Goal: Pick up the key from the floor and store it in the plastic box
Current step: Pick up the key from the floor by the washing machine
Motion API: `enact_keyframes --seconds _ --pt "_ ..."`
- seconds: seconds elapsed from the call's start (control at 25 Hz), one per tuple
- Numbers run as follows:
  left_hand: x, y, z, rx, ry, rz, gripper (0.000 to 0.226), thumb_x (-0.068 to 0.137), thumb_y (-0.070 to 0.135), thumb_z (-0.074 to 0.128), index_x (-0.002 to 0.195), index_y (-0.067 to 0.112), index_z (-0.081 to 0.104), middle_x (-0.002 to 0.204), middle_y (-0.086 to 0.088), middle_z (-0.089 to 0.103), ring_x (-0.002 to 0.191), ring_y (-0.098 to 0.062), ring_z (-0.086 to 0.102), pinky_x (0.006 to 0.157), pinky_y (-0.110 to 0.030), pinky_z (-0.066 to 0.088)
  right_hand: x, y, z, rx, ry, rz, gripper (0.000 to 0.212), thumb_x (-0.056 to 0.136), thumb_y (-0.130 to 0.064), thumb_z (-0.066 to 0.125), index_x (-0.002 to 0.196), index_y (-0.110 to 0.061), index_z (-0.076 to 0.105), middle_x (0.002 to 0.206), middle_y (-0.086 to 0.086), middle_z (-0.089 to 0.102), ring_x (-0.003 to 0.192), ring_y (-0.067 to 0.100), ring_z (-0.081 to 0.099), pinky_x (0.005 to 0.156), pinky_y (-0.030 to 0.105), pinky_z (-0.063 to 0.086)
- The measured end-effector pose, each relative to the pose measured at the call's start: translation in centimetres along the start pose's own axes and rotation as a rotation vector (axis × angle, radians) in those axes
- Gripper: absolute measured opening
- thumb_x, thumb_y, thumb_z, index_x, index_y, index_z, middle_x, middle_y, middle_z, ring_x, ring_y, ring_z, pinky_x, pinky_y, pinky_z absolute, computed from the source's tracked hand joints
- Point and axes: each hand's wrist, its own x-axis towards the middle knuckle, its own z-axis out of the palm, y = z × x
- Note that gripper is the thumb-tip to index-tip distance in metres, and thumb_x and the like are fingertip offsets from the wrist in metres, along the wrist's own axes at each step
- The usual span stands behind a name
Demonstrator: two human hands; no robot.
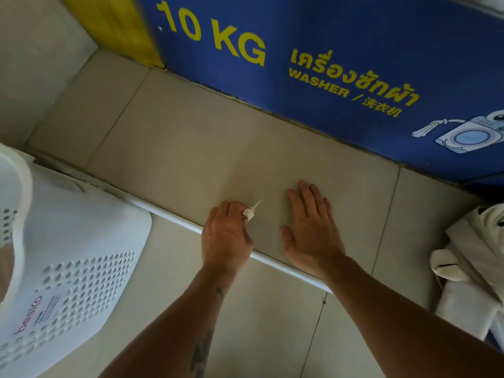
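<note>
My left hand (226, 236) is closed around a small pale key (252, 210), pinched between thumb and fingers, with its blade pointing up and to the right. It hovers just over the beige tiled floor (191, 148). My right hand (311, 227) lies flat on the floor beside it, palm down and fingers spread, holding nothing. A white perforated plastic box (68, 255) stands at the lower left, an arm's length from my left hand. Its inside is not visible.
A blue washer panel (313, 50) with yellow lettering runs along the far side of the floor. A white step edge (169, 216) crosses diagonally under both hands. White cloth (471, 257) lies bundled at the right edge.
</note>
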Motion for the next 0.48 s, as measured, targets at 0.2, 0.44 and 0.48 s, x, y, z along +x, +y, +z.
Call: enact_keyframes --seconds 0.2,0.44,0.48 --pt "-0.8 2.0 -5.1 -0.039 -0.068 -0.052 0.007 0.088 0.008 0.050 0.091 0.012 0.054 0.088 -0.008 0.058 0.073 -0.034 0.057 0.058 -0.035 0.039 -1.7 -1.2 -5.0 0.087 -0.155 0.040 0.073 0.096 -0.034 0.048 0.156 -0.020 0.010 0.167 0.000 -0.007 0.153 0.021 -0.005 0.123 0.040 0.011" --pt "-2.7 6.1 -16.4 -0.018 -0.122 -0.015 0.013 0.093 0.011 0.041 0.091 0.023 0.046 0.072 0.003 0.054 0.063 -0.018 0.054 0.053 -0.027 0.037 -7.8 -6.5 -14.3 0.080 -0.102 -0.008 0.068 0.097 -0.030 0.044 0.156 -0.016 0.013 0.167 0.003 0.001 0.153 0.023 0.000 0.123 0.040 0.012" --pt "-3.2 6.9 -18.6 -0.031 -0.118 -0.022 0.014 0.093 0.011 0.041 0.089 0.024 0.047 0.076 0.003 0.054 0.064 -0.016 0.053 0.051 -0.024 0.034 -8.8 -7.5 -16.2 0.076 -0.097 -0.019 0.068 0.097 -0.030 0.043 0.156 -0.016 0.013 0.167 0.003 0.002 0.153 0.023 0.001 0.123 0.040 0.012"
